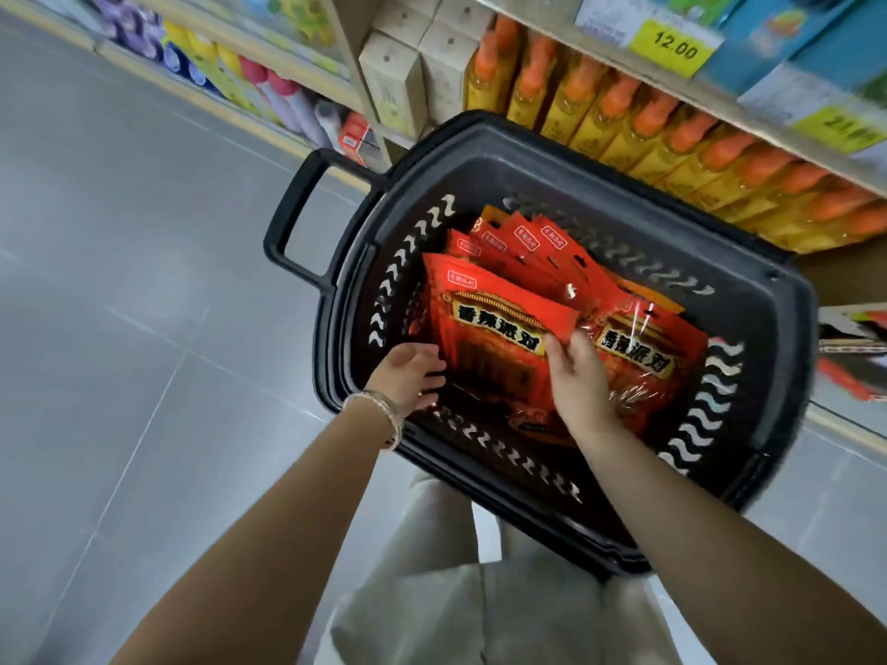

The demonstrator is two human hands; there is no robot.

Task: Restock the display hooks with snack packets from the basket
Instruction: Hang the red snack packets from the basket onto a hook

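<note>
The black basket [768, 328] is loaded with red snack packets [499, 338]; 1 is pinched by the right hand [578, 376] and touched by the relaxed left hand [408, 376].

I am reading 香辣派对 in black characters on a gold band across the front packet [499, 324] standing in the basket [480, 136], and the same four characters are showing on the second packet [633, 352] just to its right in the basket. Small labels near the packets' top edges are staying too small for me to read. Beyond the basket's far rim, a yellow price tag [674, 45] on the shelf edge [749, 96] is showing 12.00; another yellow tag [845, 132] further right is blurring past reading.
</note>
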